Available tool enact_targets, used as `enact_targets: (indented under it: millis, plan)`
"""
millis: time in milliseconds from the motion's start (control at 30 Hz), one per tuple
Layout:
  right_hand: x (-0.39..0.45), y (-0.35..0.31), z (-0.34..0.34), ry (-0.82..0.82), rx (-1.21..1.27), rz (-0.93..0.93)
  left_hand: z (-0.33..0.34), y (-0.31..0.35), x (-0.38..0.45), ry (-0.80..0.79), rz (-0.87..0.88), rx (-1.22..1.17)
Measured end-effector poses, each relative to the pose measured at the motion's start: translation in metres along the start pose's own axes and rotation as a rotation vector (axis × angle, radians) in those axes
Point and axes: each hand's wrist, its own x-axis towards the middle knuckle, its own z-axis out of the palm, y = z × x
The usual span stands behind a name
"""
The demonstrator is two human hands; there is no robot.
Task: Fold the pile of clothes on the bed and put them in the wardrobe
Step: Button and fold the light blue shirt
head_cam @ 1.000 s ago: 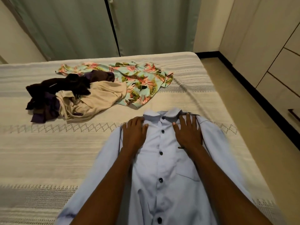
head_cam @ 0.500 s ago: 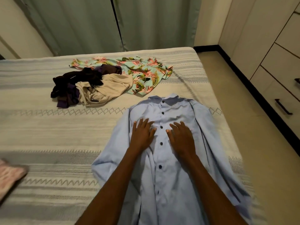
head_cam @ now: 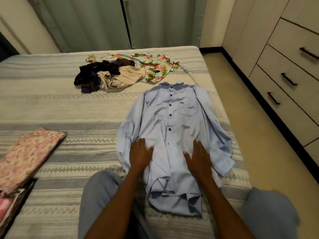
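Straight fingers [head_cam: 196, 145] of the right hand [head_cam: 198, 157] and left hand [head_cam: 140, 153] press flat, grasping nothing, on the lower front of the light blue buttoned shirt [head_cam: 174, 118], spread face-up on the striped woven bed [head_cam: 51, 100]. Beyond it lies a crumpled pile of clothes [head_cam: 120, 73].
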Motion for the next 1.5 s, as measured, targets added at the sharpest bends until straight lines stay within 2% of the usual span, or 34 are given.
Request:
enact_targets:
  millis: [67, 100, 167, 233, 333, 433, 567, 733, 800, 867, 900, 967, 1033, 1133, 1200, 1300, 1400, 1500]
  plan:
    - [-0.018, 0.003, -0.011, 0.07, -0.008, 0.031, -0.014, -0.005, -0.007, 0.04, -0.031, 0.12]
    - [-0.026, 0.004, -0.015, 0.1, -0.024, 0.049, -0.021, -0.006, -0.011, 0.011, -0.071, 0.207]
    - [-0.039, 0.005, -0.022, 0.101, -0.005, 0.095, -0.035, -0.004, -0.017, -0.142, -0.143, 0.337]
    - [-0.049, 0.002, -0.027, 0.035, 0.03, 0.118, -0.045, -0.001, -0.023, -0.33, -0.161, 0.391]
    - [-0.052, -0.001, -0.033, -0.06, -0.005, 0.116, -0.056, 0.002, -0.026, -0.447, -0.139, 0.391]
    - [-0.057, 0.001, -0.046, -0.044, 0.011, 0.139, -0.075, -0.004, -0.028, -0.451, -0.112, 0.418]
    - [-0.057, 0.019, -0.063, 0.043, 0.088, 0.182, -0.098, -0.033, -0.026, -0.362, -0.112, 0.593]
    - [-0.061, 0.038, -0.069, 0.051, -0.07, 0.188, -0.099, -0.049, -0.033, -0.29, -0.089, 0.726]
    - [-0.062, 0.033, -0.066, 0.098, -0.204, 0.135, -0.093, -0.037, -0.036, -0.184, 0.007, 0.671]
    - [-0.061, 0.014, -0.064, 0.148, -0.277, -0.006, -0.088, -0.016, -0.04, -0.144, 0.21, 0.514]
    - [-0.061, 0.004, -0.062, 0.151, -0.271, -0.087, -0.086, -0.005, -0.043, -0.223, 0.305, 0.402]
    - [-0.063, -0.017, -0.057, 0.056, -0.203, -0.195, -0.081, 0.014, -0.055, -0.469, 0.368, 0.285]
    - [-0.068, -0.031, -0.049, -0.129, -0.147, -0.188, -0.073, 0.023, -0.068, -0.585, 0.361, 0.4]
    - [-0.078, -0.036, -0.034, -0.342, -0.293, -0.21, -0.06, 0.019, -0.083, -0.565, 0.411, 0.594]
    - [-0.082, -0.036, -0.028, -0.35, -0.38, -0.247, -0.057, 0.014, -0.089, -0.534, 0.427, 0.581]
    - [-0.084, -0.036, -0.025, -0.267, -0.403, -0.268, -0.057, 0.012, -0.093, -0.466, 0.469, 0.548]
    - [-0.086, -0.039, -0.03, -0.263, -0.246, -0.28, -0.063, 0.015, -0.093, -0.43, 0.507, 0.481]
    - [-0.089, -0.042, -0.041, -0.411, 0.117, -0.212, -0.072, 0.018, -0.093, -0.457, 0.508, 0.3]
